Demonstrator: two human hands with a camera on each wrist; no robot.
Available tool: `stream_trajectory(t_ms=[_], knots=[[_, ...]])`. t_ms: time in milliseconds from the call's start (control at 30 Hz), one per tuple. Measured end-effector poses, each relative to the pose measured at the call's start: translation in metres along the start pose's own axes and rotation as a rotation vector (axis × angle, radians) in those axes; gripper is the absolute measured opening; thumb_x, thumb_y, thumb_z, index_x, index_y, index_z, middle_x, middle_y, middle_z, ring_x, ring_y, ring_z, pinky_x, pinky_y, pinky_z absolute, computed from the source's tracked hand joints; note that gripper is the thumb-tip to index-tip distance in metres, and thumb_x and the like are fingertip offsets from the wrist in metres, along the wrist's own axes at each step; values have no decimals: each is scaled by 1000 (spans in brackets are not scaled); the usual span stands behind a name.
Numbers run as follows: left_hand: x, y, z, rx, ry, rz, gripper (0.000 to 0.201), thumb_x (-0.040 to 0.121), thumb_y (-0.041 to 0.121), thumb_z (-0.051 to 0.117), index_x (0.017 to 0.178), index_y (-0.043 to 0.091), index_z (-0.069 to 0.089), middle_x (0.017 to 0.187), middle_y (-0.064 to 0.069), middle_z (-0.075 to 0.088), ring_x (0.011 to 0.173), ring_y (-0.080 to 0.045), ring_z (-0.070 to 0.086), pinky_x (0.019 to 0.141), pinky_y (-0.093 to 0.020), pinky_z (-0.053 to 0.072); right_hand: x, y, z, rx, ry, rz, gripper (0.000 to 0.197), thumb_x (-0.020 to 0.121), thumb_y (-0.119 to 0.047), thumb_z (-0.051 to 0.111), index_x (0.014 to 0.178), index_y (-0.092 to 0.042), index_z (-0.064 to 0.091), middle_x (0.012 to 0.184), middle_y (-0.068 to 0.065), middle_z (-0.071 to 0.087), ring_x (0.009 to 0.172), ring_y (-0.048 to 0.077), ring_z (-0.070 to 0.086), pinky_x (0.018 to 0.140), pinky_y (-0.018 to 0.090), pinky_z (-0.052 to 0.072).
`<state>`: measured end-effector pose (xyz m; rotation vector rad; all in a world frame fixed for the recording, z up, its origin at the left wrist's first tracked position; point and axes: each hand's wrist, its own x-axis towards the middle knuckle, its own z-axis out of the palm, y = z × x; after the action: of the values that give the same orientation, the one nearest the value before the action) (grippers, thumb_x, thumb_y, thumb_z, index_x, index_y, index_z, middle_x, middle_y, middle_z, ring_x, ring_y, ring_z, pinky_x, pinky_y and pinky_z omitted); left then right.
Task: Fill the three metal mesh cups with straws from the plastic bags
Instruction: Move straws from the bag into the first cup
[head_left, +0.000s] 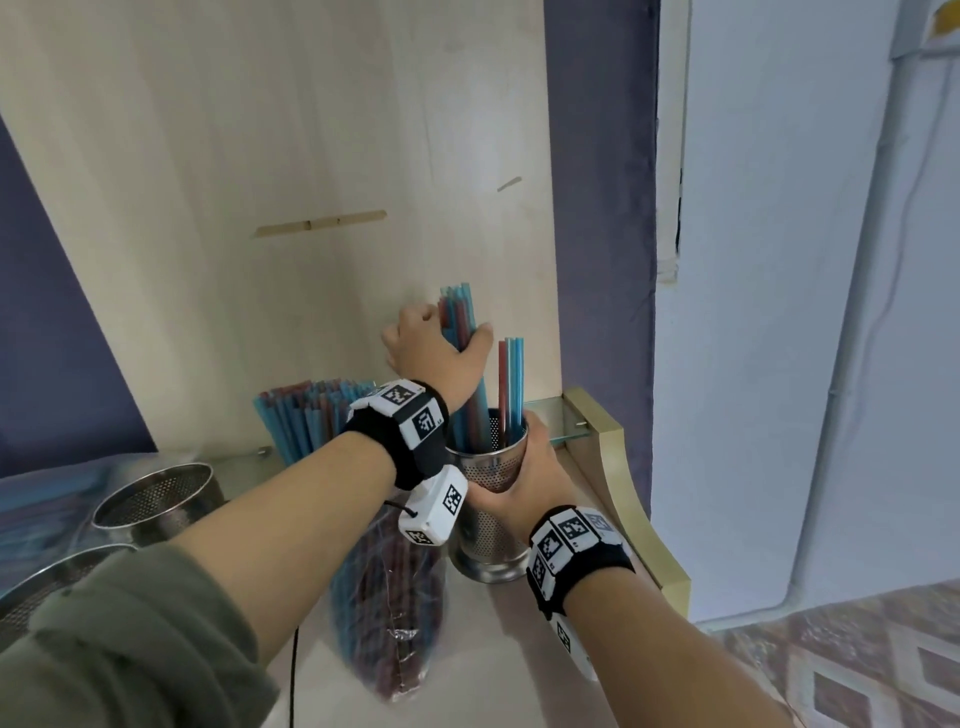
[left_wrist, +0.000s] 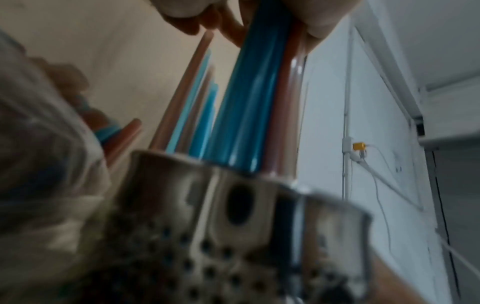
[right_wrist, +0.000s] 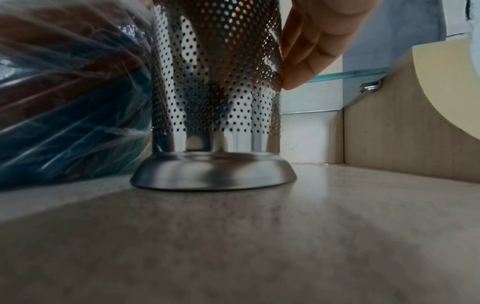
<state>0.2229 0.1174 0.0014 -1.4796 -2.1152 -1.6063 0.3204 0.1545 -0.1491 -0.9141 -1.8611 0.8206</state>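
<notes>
1. Left hand (head_left: 434, 347) grips a bundle of blue and red plastic straws (head_left: 460, 317), long axis near-vertical, directly above the perforated steel cup (head_left: 488, 512) on the counter; lower ends prob. already inside.
2. Right hand (head_left: 524, 478) wraps the cup wall.

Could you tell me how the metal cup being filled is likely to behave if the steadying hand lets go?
The metal cup is tall and narrow, so it may tip, though its flared base should help. The straws the left hand is loading lean off-centre, adding some tilt. The right hand grips its smooth wall, which looks slippery.
</notes>
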Motion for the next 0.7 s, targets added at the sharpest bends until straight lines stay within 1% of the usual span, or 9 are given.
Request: stream_trajectory(t_ms=[100, 167, 267, 333, 400, 433, 500, 600, 700], knots=[[-11, 1, -1, 118, -59, -30, 30, 84, 47, 67, 98, 23, 57, 145, -3, 35, 135, -30, 27, 113, -45, 25, 0, 1, 0, -26, 0, 3, 122, 48, -78, 78, 146, -34, 19, 137, -5, 55, 124, 16, 56, 103, 43, 49], [-12, -6, 1, 194, -118, -71, 40, 83, 50, 67, 105, 16, 64, 154, -2, 26, 139, -30, 20, 115, -47, 21, 0, 0, -1, -21, 1, -11, 119, 50, -74, 80, 145, -33, 20, 136, -5, 55, 123, 16, 56, 104, 43, 49], [-11, -12, 5, 219, -167, -116, 57, 82, 47, 70, 125, 11, 56, 153, -7, 29, 141, -31, 17, 116, -48, 21, 1, 0, -1, -9, -8, -17, 117, 51, -71, 81, 144, -34, 22, 135, -5, 54, 123, 15, 56, 104, 43, 49], [-9, -14, 9, 253, -222, -131, 58, 82, 52, 67, 124, 14, 55, 148, -9, 35, 138, -33, 21, 115, -47, 24, 1, 0, -1, -3, -15, -6, 120, 50, -73, 81, 145, -34, 20, 137, -5, 53, 125, 15, 55, 104, 43, 49], [-6, -20, 14, 340, -276, -112, 62, 80, 65, 62, 124, 22, 58, 150, -9, 30, 137, -36, 21, 115, -47, 24, 1, 0, -1, 7, -20, 0, 122, 48, -75, 80, 145, -34, 19, 138, -5, 52, 125, 15, 55, 104, 44, 49], [-6, -22, 15, 355, -273, -85, 64, 78, 68, 61, 127, 27, 55, 153, -9, 22, 138, -38, 17, 115, -48, 22, 1, 0, -1, 13, -21, -1, 122, 48, -75, 80, 145, -35, 18, 138, -5, 52, 125, 15, 55, 104, 44, 49], [-6, -22, 14, 289, -217, 7, 72, 73, 65, 69, 132, 32, 43, 156, -8, 11, 141, -35, 11, 114, -48, 22, 1, 1, -2, 11, -25, -8, 118, 50, -72, 81, 144, -35, 20, 137, -5, 53, 125, 15, 54, 105, 43, 48], [-4, -13, 1, 198, -111, 149, 81, 70, 56, 77, 134, 29, 35, 152, -9, 18, 139, -32, 17, 112, -45, 25, 2, 1, -2, 0, -13, -16, 116, 49, -70, 79, 144, -32, 23, 137, -5, 53, 126, 15, 54, 106, 43, 47], [1, -1, -27, 133, -40, 139, 77, 76, 54, 72, 136, 24, 34, 145, -6, 28, 135, -26, 24, 111, -39, 22, 1, 0, -3, 11, -11, -23, 115, 48, -69, 79, 143, -33, 25, 136, -6, 54, 125, 15, 54, 107, 42, 47]])
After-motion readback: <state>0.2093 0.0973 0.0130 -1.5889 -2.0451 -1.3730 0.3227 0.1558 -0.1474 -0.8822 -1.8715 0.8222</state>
